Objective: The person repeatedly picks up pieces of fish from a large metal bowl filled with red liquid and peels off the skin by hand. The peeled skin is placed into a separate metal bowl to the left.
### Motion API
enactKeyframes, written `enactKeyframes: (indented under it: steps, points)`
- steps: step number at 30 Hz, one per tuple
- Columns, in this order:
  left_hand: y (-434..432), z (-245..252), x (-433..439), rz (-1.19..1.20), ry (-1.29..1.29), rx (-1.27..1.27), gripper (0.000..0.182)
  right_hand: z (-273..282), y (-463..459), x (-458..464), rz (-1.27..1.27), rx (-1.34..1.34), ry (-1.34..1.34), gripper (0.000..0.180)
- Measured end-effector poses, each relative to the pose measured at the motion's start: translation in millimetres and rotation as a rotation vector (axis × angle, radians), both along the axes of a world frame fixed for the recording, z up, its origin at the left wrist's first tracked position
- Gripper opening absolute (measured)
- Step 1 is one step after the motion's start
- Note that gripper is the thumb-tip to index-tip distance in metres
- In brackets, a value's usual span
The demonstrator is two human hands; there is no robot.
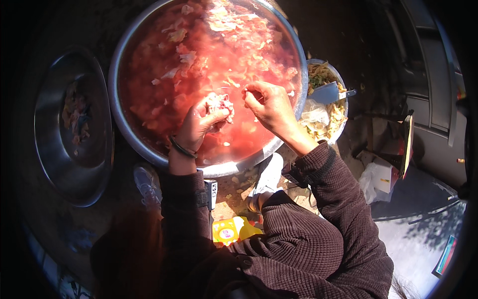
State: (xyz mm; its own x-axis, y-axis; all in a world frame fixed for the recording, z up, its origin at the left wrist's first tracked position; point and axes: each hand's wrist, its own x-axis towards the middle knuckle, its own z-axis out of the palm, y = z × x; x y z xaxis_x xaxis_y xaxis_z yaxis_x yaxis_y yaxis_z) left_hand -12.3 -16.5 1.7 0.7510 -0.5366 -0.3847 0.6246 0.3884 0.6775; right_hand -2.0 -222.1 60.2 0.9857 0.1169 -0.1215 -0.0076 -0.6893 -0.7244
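Note:
A wide metal basin (218, 170) holds reddish water with many pale, ragged pieces, perhaps raw meat or fat, in it. Over the near half of the basin, my left hand (198, 123) grips one pale, crumpled piece (220, 104) between thumb and fingers. A dark bangle is on that wrist. My right hand (269, 106) is just to the right of the piece, apart from it, with thumb and fingertips pinched together. Whether something small is between those fingertips cannot be told.
A steel basin (48, 164) with a small heap of scraps lies left. At right, a smaller bowl (345, 112) holds yellowish scraps, a clear plastic bag and a blue-grey scoop or cleaver (324, 93). My shoes and a yellow packet (227, 231) are below the large basin.

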Motion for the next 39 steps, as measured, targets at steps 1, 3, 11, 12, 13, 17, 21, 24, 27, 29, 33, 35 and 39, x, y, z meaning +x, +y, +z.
enactKeyframes:
  steps: [1,3,11,12,13,17,21,24,27,29,33,35,39]
  points:
    - [0,0,-1,-0.001,0.007,0.018,0.029,3,-10,2,-0.046,0.018,0.023,0.019]
    - [2,3,-2,-0.024,0.007,0.004,0.027,12,-39,1,-0.105,0.346,0.087,0.021]
    - [-1,24,-6,0.125,0.091,-0.112,0.015,18,-163,-14,-0.166,-1.137,0.265,0.056]
    - [-1,23,-6,0.101,0.092,-0.127,0.013,17,-156,-14,-0.167,-0.919,0.096,0.054]
    - [-4,20,-7,0.13,0.099,-0.1,0.013,18,-146,-15,-0.201,-0.713,0.036,0.052]
    - [-10,19,-10,0.301,0.175,0.013,0.015,18,-64,5,0.076,0.199,0.071,0.025]
    - [48,43,14,0.645,0.023,0.015,0.022,10,-19,16,0.24,-0.089,0.186,0.028]
    - [130,54,35,0.895,-0.173,0.544,0.044,-5,-13,4,0.409,-0.445,0.348,0.053]
    - [152,29,31,0.867,-0.351,2.077,0.071,-25,-7,-22,0.503,-0.631,0.366,0.073]
    - [127,5,16,0.669,-0.636,1.681,0.084,-38,-5,-33,0.514,-0.685,0.377,0.079]
    - [79,-1,-26,-0.447,-0.708,1.718,0.077,-62,3,-35,0.487,-0.576,0.577,0.073]
    - [63,-2,-28,-0.561,-0.42,1.617,0.086,-74,14,-34,0.399,-0.508,0.622,0.068]
    - [42,-31,-17,-0.706,-0.243,1.424,0.091,-90,38,-32,0.192,-0.141,0.557,0.065]
